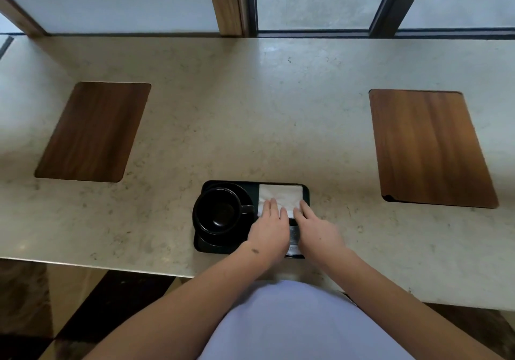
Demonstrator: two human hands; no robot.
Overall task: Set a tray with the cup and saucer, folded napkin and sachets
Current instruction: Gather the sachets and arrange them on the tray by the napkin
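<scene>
**Both hands flat on the napkin, sachets tucked beneath**

Out at 9 o'clock on the desk (250, 109), a wooden inset panel (92, 132). In the middle, the black tray (306, 192) sits near the front edge, with the black cup (217, 210) on its saucer (239, 237) filling the tray's left half, handle pointing toward 3 o'clock. Next, the left hand (269, 228): fingers straight, pressing the near edge of the white folded napkin (280, 195). The right hand (315, 228) lies just beside it, fingers likewise extended onto the napkin's near right corner. The napkin lies at 12 o'clock from both sets of fingertips, reaching toward the tray's far rim. I'd judge the left hand better centred for smoothing it. Between the wrists, something silvery shows, likely the sachets (294, 234), but the hands cover most of it and I can't count them. Far right, a second wooden panel (429, 148).
</scene>
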